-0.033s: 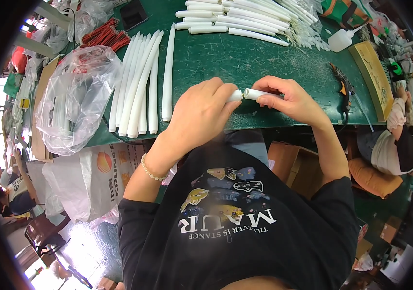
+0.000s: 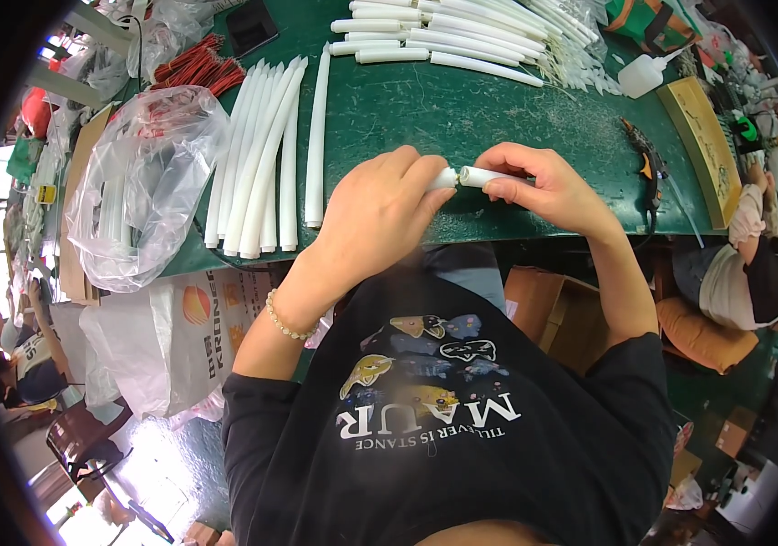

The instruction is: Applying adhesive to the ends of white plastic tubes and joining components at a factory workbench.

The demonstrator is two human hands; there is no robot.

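Over the near edge of the green worktable [image 2: 498,109], my left hand [image 2: 378,211] is closed round a white tube [image 2: 444,180], of which only the end shows past the fingers. Facing it, my right hand [image 2: 560,193] pinches a short white tube piece [image 2: 477,177] between thumb and fingers. The two ends almost meet, with a small dark gap or thin link between them; I cannot tell which. Left of my left hand lie several long white candle-shaped tubes [image 2: 266,164], with one more tube [image 2: 317,146] apart from them.
More white tubes [image 2: 480,32] lie at the back, beside thin pale wires. A clear plastic bag [image 2: 147,173] and red wires [image 2: 193,68] are at left. To the right are a glue gun [image 2: 648,173], a white squeeze bottle [image 2: 642,76] and a cardboard tray [image 2: 712,164]. Another person [image 2: 744,282] sits far right.
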